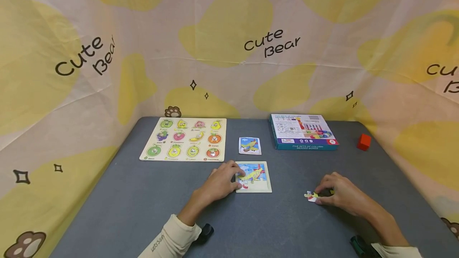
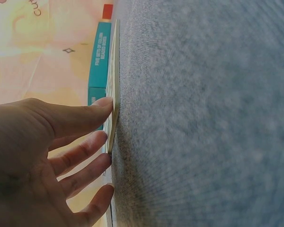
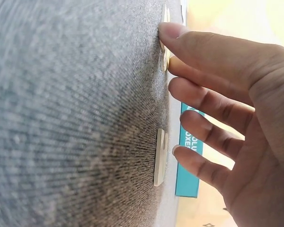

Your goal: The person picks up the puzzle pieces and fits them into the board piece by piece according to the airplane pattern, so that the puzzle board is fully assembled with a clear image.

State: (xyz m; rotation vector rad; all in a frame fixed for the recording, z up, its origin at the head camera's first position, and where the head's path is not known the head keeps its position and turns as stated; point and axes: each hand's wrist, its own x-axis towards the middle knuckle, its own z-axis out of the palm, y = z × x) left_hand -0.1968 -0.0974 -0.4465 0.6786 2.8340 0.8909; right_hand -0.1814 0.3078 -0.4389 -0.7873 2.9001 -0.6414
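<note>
A small puzzle board (image 1: 259, 187) with an airplane picture lies mid-table, its lower part bare pale except for a bit of red at the lower left. At its left side my left hand (image 1: 224, 180) rests with thumb and fingertips on the board; in the left wrist view the thumb (image 2: 102, 106) touches its edge and the other fingers are spread. Over to the right, my right hand (image 1: 338, 194) pinches a jigsaw piece (image 1: 311, 196) between thumb and index finger, low over the table. Another piece (image 3: 159, 158) lies beneath the right hand's other fingers.
Behind the puzzle board lies an airplane picture card (image 1: 250, 145). A fruit board (image 1: 222, 142) sits at the back left, a teal-sided box (image 1: 305, 146) at the back right. Farther right is a red block (image 1: 363, 142). A printed cloth (image 1: 229, 83) hangs behind the grey table.
</note>
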